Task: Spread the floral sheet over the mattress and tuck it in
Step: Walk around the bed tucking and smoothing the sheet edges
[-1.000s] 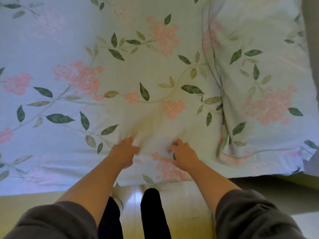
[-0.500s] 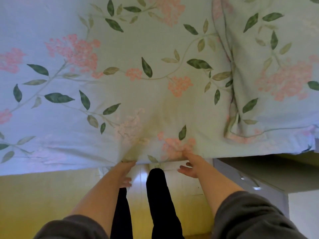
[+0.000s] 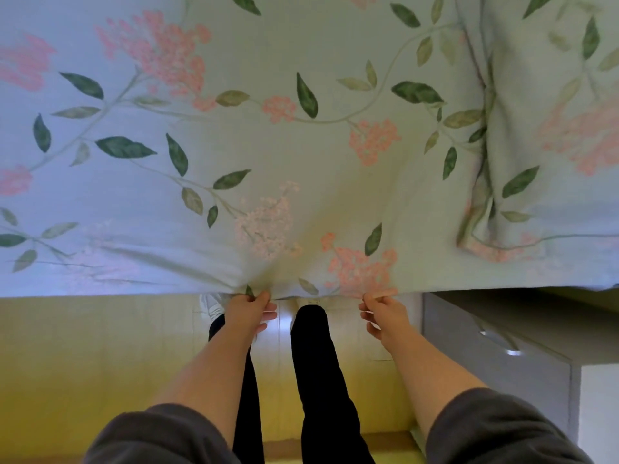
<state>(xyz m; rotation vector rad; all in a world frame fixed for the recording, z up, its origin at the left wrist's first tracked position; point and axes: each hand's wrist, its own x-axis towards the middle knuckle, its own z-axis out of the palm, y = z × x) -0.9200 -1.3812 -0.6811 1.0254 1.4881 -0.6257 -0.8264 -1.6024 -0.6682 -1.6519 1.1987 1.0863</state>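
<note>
1. Floral sheet (image 3: 301, 162) is lying across the bed, its hem running left-right along the near edge.
2. Left hand (image 3: 249, 309) and right hand (image 3: 385, 313) are each pinching that hem, side by side, equally near.
3. Mattress is sitting ahead of both hands, hidden under cloth; the tuck is likely going forward and under.

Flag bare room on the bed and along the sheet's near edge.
Bare: floral sheet left of the pillow, and its edge left of the left hand. Crowded: edge between left hand and right hand, both pinching it.
</note>
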